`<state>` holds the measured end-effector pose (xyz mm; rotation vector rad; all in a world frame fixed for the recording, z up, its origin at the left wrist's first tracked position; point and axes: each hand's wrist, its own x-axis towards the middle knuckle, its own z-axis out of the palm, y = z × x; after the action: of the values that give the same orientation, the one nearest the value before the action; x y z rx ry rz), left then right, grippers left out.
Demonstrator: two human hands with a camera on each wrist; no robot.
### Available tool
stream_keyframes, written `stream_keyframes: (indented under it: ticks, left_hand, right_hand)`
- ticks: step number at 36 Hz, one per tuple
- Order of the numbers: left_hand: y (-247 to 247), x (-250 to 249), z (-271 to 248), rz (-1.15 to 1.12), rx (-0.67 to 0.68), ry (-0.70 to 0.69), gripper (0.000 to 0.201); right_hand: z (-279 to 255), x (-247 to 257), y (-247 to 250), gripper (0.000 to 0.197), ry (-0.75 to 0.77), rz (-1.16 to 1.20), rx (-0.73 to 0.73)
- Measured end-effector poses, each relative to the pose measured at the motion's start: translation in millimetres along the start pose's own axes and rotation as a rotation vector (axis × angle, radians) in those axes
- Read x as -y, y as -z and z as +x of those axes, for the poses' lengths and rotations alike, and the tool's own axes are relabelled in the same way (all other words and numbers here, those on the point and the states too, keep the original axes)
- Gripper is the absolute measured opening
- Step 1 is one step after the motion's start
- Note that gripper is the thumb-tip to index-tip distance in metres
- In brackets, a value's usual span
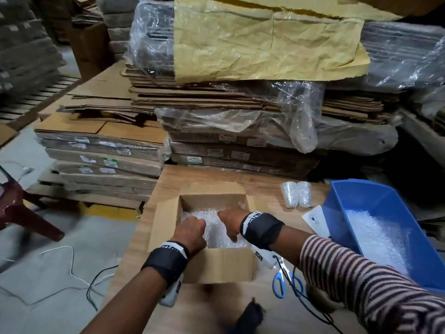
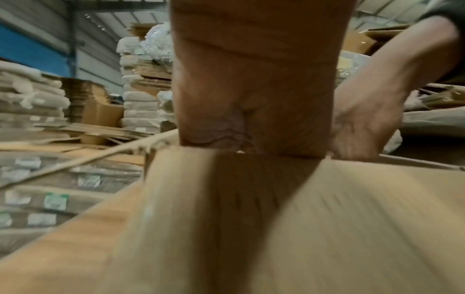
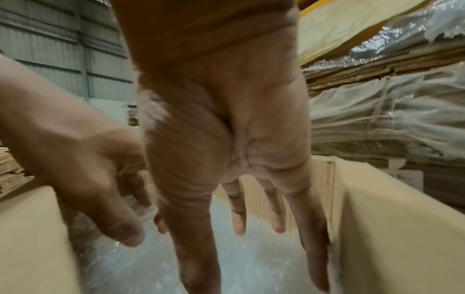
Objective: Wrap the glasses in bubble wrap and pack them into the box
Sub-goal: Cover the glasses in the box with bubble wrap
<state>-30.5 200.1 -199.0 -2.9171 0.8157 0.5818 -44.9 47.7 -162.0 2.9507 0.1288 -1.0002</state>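
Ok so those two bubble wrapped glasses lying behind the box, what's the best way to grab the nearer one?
Probably the right hand, from above. The left-hand wrapped glass lies on its side on the table, beside its twin. Close fingers across its middle, thumb on the free side facing the box, fingertips eased into the seam between the pair.

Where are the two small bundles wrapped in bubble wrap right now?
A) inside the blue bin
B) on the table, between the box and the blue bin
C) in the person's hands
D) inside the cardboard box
B: the two wrapped bundles lie side by side on the table, beyond the open box and just left of the blue bin, while both hands are down in the box.
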Motion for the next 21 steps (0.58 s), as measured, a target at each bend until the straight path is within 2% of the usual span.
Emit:
stream_keyframes:
  ticks: [4, 8, 15, 21]
  left_hand:
    - [-3, -2, 5, -0.076, 0.021, 0.024, 0.027]
    - [-8, -3, 11, -0.127, 0.023, 0.077, 0.028]
    - [-13, 0, 14, -0.194, 0.028, 0.177, 0.03]
    - [-15, -4, 12, -0.194, 0.017, 0.171, 0.03]
  right_hand:
    - [10, 1, -7, 0.102, -0.049, 0.018, 0.082]
    - [13, 0, -16, 0.118, -0.079, 0.047, 0.066]
    - [13, -7, -35, 0.113, -0.072, 0.068, -0.017]
    - [7, -9, -44, 0.099, -0.068, 0.049, -0.072]
